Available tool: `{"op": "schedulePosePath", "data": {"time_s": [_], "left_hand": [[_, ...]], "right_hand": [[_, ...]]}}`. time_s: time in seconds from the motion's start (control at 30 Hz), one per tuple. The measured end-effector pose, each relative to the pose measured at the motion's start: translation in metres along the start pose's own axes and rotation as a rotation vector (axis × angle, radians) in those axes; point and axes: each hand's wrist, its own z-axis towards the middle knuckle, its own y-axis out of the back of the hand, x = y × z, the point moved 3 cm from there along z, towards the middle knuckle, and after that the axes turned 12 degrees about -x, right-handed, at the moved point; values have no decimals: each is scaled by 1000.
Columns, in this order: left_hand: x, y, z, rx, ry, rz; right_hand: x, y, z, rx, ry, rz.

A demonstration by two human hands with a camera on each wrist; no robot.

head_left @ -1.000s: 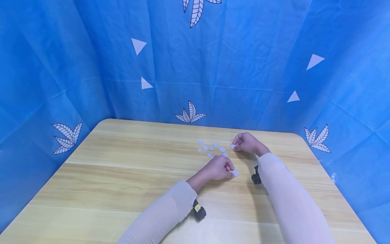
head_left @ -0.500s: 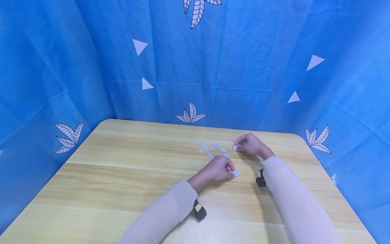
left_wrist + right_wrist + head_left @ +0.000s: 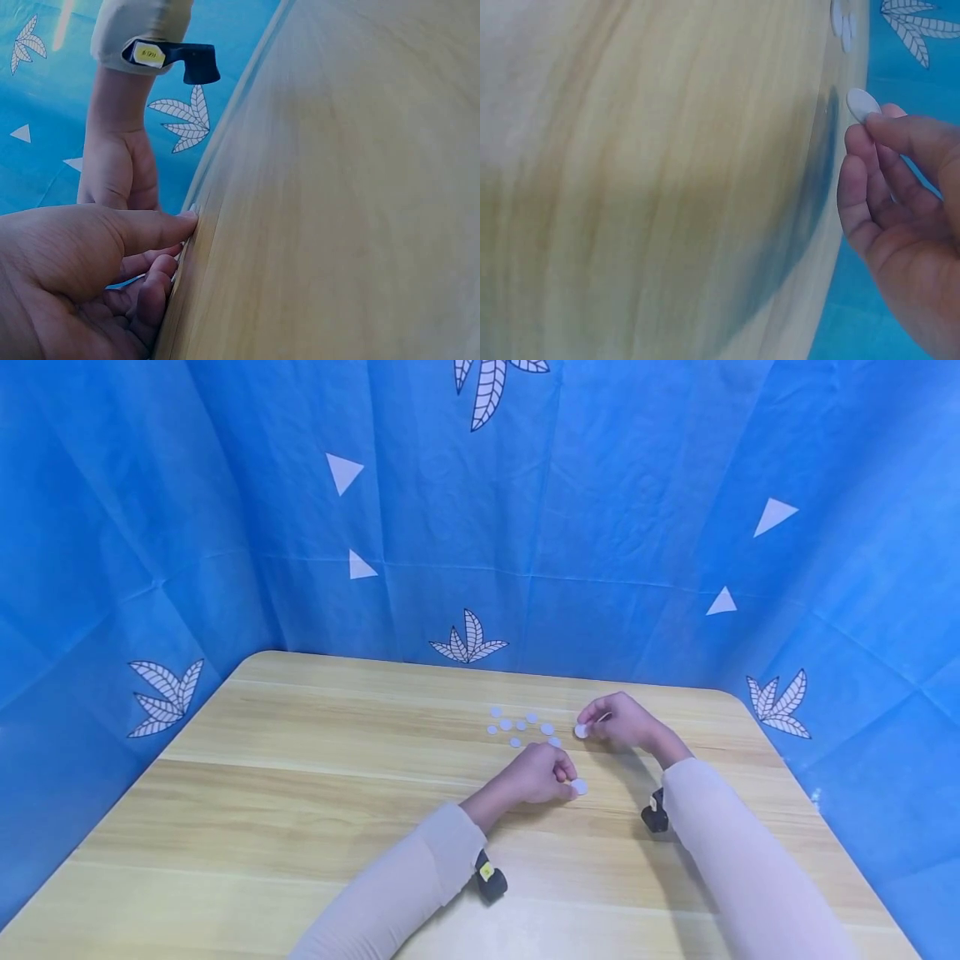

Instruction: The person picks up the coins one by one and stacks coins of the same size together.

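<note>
My right hand [image 3: 624, 723] pinches a round white disc [image 3: 581, 731] between thumb and fingers. The right wrist view shows that white disc [image 3: 862, 104] tilted and lifted off the wood, with the thumb on its near face. Lower and to the left, my left hand [image 3: 534, 774] holds another white disc [image 3: 580, 787] at its fingertips, low against the table. From the left wrist, the left hand [image 3: 82, 277] hides most of its disc; only a thin pale edge shows at the thumb tip. Several loose white discs [image 3: 521, 725] of differing sizes lie flat beyond the left hand.
The light wooden table [image 3: 300, 810] has rounded far corners. Blue cloth [image 3: 600, 485] with leaf and triangle prints hangs behind it and on both sides. Black wrist devices [image 3: 491, 881] sit below both forearms. One loose disc [image 3: 554, 742] lies right beside the left hand's knuckles.
My right hand, with its disc, has shifted slightly right and nearer to me, away from the loose discs. The left hand and its disc have stayed in place.
</note>
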Motion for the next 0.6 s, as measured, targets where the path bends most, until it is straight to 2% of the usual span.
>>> {"op": "schedulePosePath", "data": {"time_s": [0.2, 0.6], "left_hand": [[1, 0, 0, 8, 6, 12], [-1, -1, 0, 0, 13, -11]], "right_hand": [[4, -3, -10, 14, 3, 70], [3, -3, -25, 22, 50, 15]]}}
